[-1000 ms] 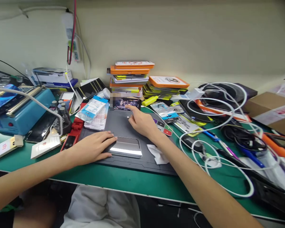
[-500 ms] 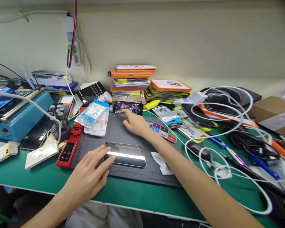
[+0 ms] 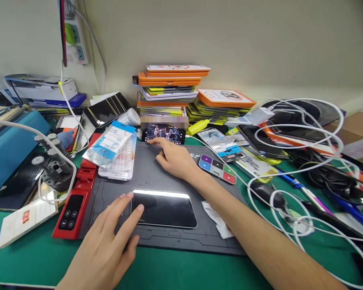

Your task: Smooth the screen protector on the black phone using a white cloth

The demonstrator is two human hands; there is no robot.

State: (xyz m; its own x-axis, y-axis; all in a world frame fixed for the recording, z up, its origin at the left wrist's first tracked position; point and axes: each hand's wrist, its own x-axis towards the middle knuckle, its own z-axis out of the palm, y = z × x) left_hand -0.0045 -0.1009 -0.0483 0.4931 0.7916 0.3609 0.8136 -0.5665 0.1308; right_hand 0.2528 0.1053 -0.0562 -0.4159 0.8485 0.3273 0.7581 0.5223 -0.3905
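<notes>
A dark phone with a silvery rim lies flat on the grey mat. My left hand is open, its fingers spread at the phone's left end, two fingertips at or over that edge. Farther back, a second phone leans upright with a lit, colourful picture and a white cable at its right side. My right hand reaches to it, index finger extended at the screen's lower left corner and the other fingers partly curled, holding nothing. Crumpled white tissue lies beside my right forearm.
A red device borders the mat's left side, with a grey tool holder beyond. Bagged parts lie behind my left hand. Stacked orange cases stand at the wall. Looped white cable and tools crowd the right.
The view has moved closer and shifted, so the bench items appear larger. My right index finger stays by the upright phone's lower left corner, and my left hand remains by the flat phone.
</notes>
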